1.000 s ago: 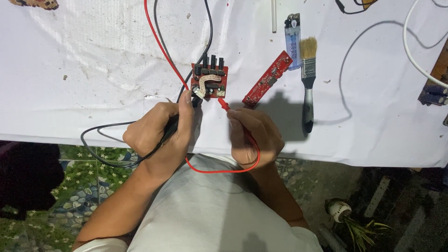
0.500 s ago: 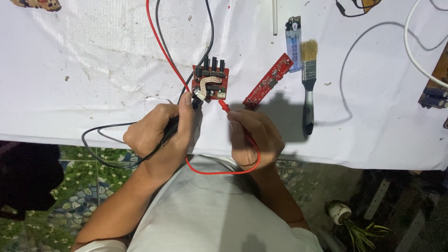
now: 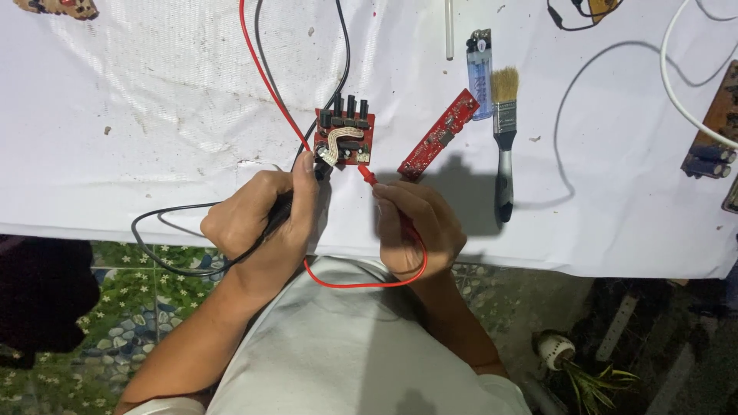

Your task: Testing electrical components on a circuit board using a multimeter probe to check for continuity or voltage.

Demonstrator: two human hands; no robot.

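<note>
A small square red circuit board (image 3: 346, 138) with black knobs along its far edge lies on the white table cover (image 3: 154, 115). My left hand (image 3: 261, 223) grips a black test probe (image 3: 319, 170) whose tip touches the board's near left corner. My right hand (image 3: 415, 227) grips a red test probe (image 3: 367, 175), its tip at the board's near right corner. A red lead (image 3: 265, 77) and a black lead (image 3: 342, 54) run off across the table's far side.
A narrow red circuit strip (image 3: 438, 133) lies right of the board. Beyond it are a blue lighter (image 3: 480, 73) and a paintbrush (image 3: 503, 146). Another board with capacitors (image 3: 711, 142) and a white cable (image 3: 676, 84) sit at the far right. Pebble floor shows below the table edge.
Both hands hold the probes on the board as before; the probe tips have shifted only slightly.
</note>
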